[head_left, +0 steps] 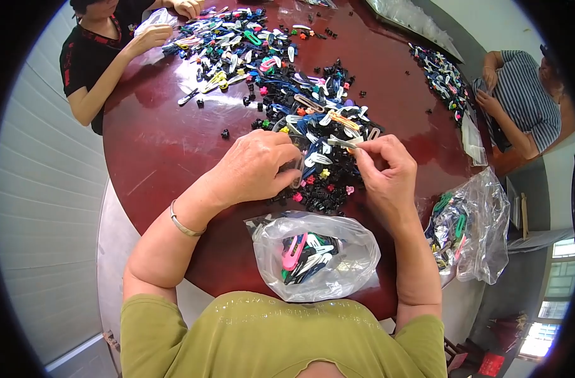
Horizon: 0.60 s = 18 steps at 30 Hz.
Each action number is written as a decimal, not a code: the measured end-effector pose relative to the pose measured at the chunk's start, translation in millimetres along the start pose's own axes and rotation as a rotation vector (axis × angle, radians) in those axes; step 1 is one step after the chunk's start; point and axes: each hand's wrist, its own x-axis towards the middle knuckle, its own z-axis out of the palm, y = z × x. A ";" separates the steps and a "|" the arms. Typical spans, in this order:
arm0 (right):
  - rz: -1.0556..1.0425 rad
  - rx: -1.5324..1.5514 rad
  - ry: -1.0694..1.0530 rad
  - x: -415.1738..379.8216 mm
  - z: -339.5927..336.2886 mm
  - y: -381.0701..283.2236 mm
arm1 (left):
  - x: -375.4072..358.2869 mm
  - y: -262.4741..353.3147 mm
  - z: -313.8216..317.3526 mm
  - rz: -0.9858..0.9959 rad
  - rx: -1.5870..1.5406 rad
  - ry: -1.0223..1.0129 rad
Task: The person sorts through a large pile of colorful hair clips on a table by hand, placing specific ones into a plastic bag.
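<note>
A heap of snap hair clips and small black claw clips (319,198) spreads over the table in front of me. My left hand (259,164) is curled at the heap's left side, with a pale, see-through hair clip (296,181) between its thumb and fingers. Between the thumb and forefinger of my right hand (390,175) is a light-coloured snap hair clip (341,143), held over the heap. Nearest my body, a clear plastic bag (357,272) stands with its mouth wide; a pink hair clip (292,253) and white and dark ones lie inside.
The dark red table (152,157) has a curved edge. Another filled plastic bag (486,233) lies at the right. Across the table, a person in black (102,69) handles a clear bag. A person in a striped shirt (520,94) sits by another clip pile (442,75).
</note>
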 end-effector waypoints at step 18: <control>0.089 0.230 -0.249 -3.1 -1.8 -6.0 | -1.2 0.6 -2.5 -0.007 -0.003 -0.021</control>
